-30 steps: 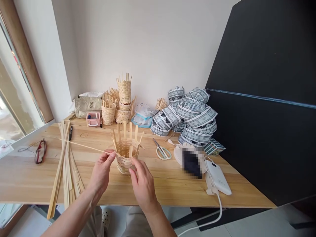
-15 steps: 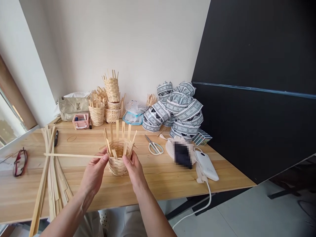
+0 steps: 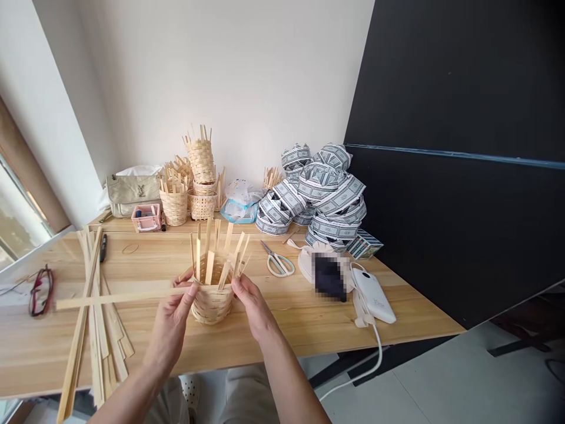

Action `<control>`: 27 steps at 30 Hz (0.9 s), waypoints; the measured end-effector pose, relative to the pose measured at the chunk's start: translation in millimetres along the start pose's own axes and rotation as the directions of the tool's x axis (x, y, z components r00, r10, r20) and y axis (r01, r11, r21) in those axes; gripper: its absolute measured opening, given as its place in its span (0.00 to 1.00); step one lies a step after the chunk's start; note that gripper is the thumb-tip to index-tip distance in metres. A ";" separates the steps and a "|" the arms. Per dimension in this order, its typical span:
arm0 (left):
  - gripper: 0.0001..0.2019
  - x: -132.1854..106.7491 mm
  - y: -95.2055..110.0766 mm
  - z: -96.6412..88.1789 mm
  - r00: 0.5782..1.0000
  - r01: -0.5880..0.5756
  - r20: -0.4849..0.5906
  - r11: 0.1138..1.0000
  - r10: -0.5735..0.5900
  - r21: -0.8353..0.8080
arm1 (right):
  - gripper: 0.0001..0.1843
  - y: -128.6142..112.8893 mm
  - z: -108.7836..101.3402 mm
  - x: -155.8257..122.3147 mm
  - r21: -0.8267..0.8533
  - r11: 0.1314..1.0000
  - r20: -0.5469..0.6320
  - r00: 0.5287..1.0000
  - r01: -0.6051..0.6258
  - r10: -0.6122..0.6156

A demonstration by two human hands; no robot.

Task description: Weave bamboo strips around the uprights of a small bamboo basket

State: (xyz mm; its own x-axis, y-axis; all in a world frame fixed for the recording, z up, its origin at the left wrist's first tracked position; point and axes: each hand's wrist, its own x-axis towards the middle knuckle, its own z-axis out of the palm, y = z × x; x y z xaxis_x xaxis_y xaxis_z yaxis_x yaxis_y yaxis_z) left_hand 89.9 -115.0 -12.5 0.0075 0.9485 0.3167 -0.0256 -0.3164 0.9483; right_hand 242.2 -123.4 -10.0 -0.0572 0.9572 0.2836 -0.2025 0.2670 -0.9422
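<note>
Holding a woven basket (image 3: pixel 212 306) between my 2 hands, I pinch a long flat strip (image 3: pixel 128 296) at the left side of its rim with my left hand (image 3: pixel 170 321), while my right hand (image 3: pixel 253 302) grasps the rim's right side. The basket is directly before me at the surface (image 3: pixel 291 321), its upright stakes (image 3: pixel 210 268) rising above the rim; I cannot tell whether its bottom touches down. The strip reaches out leftward across a fan of loose strips (image 3: pixel 97 341). Scissors (image 3: pixel 273 254) lie beyond my right hand, and glasses (image 3: pixel 42 291) lie at far left.
</note>
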 end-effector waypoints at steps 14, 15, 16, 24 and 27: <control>0.14 -15.0 -18.7 0.5 0.974 -0.226 -0.004 0.966 0.228 0.125 | 0.12 -16.6 21.5 -32.9 -0.837 0.360 0.162 0.815 0.412 -0.556; 0.14 -16.1 -19.1 1.5 0.971 -0.237 0.002 0.962 0.239 0.132 | 0.12 -19.7 24.2 -31.7 -0.860 0.305 0.208 0.827 0.409 -0.522; 0.14 -17.3 -19.4 2.3 0.970 -0.244 0.011 0.960 0.245 0.139 | 0.12 -21.5 26.1 -30.0 -0.886 0.256 0.228 0.843 0.387 -0.487; 0.08 -18.8 -21.0 -30.1 0.967 -0.113 0.236 0.991 0.094 0.070 | 0.06 -19.1 19.2 -25.6 -0.948 0.093 0.234 0.867 0.303 -0.440; 0.06 -8.1 -19.3 -49.6 0.984 -0.035 0.174 0.999 0.038 -0.017 | 0.12 -19.1 17.6 -27.5 -0.939 0.080 0.262 0.843 0.336 -0.470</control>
State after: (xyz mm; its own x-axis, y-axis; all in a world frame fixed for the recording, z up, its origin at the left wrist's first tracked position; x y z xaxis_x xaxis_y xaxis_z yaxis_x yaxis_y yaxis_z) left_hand 40.7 -115.8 -34.4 0.1799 0.9189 0.3512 -0.0426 -0.3494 0.9360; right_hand 230.4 -156.8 3.4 -0.2086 0.6522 0.7288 0.8823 0.4470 -0.1475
